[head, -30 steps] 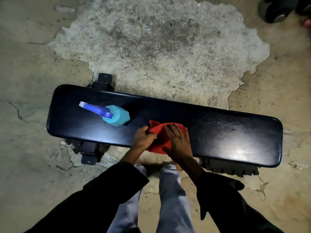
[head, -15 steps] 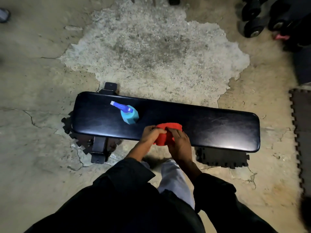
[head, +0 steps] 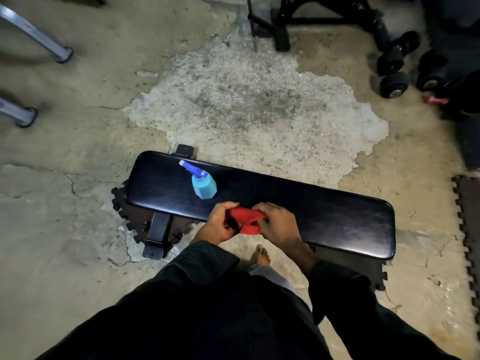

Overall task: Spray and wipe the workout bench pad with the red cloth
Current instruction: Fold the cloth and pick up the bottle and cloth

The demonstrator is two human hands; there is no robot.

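both hands are on the crumpled red cloth (head: 245,221) at the near edge of the long black glossy padded bench top (head: 324,216). the left hand (head: 220,224) has its fingers curled round one end of the cloth, and the right hand (head: 276,224) grips the other end, so the fabric is bunched between them. it looks lifted just over the near edge rather than spread flat on the pad, though i cannot tell whether any of it touches the surface.

the teal plastic spray bottle with the blue trigger head (head: 204,185) stands on the pad toward its left end, near the left hand but apart from it. nobody is holding it.

now the risks. that bottle is the big one: it stands free on a slick surface, right where a leftward wipe would go. a careless sweep, or an elbow, could tip it or send it off onto the cracked concrete floor (head: 78,229). a bunched cloth also wipes badly, so a tight wad may skip patches or just smear the spray about. the far right end of the pad is well away from the hands and easy to miss. a bare foot (head: 260,256) shows below the bench edge, so a falling bottle or dripping spray could land right there. black dumbbells (head: 394,71) lie well behind, out of play.
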